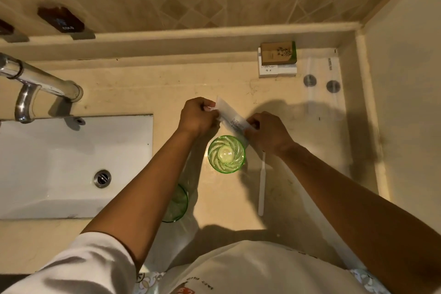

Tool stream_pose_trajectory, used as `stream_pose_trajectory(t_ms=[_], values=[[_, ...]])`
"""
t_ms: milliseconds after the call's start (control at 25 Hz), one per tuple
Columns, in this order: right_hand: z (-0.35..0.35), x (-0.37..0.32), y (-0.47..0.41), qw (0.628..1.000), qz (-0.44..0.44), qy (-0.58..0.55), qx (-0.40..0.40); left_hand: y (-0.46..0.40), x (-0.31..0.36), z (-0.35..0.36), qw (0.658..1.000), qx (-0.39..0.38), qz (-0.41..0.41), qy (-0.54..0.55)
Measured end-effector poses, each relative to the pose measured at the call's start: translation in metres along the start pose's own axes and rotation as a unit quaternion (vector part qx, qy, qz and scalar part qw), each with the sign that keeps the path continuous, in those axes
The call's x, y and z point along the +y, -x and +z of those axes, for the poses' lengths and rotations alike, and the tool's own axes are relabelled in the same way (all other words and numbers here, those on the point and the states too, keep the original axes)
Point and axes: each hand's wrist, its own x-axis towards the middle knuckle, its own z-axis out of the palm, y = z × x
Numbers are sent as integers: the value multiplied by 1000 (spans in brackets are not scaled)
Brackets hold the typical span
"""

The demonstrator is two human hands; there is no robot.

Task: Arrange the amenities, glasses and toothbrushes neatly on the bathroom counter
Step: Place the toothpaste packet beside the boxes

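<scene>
Hands held one white packet [232, 119] above the worktop [148, 83]. The left hand [198, 116] pinched its far upper end; the right hand [268, 132] pinched its near lower end. Both grips were therefore clenched on the packet, neither free. The packet's long axis ran diagonally, from far-left down to near-right, and its lower end hung just over the rim of an upright green glass [226, 154]. The glass stood directly below and between the two hands, so a short lowering along that axis would probably seat the packet in it. The right hand was nearer the glass rim.

A second green glass [177, 203] stood nearer the person, largely hidden behind the left forearm. A white toothbrush [262, 188] lay on the worktop to the right of the first glass, its head covered by the right wrist. Stacked amenity boxes [278, 59] sat in the far right corner. The packet's contents and print could not be made out.
</scene>
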Motion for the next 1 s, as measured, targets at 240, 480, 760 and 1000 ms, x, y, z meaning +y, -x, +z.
stream_pose_trajectory(t_ms=[240, 480, 760, 1000], values=[[-24, -13, -25, 993, 32, -115, 23, -19, 42, 1, 987, -36, -15, 157], [-26, -35, -47, 948, 59, -305, 66, -35, 61, 17, 988, -82, -22, 130], [-16, -25, -66, 913, 119, -377, 104, -61, 68, 32, 989, -70, -33, 126], [-8, -11, -72, 954, 115, -191, 199, -76, 72, 46, 999, -49, -2, -7]])
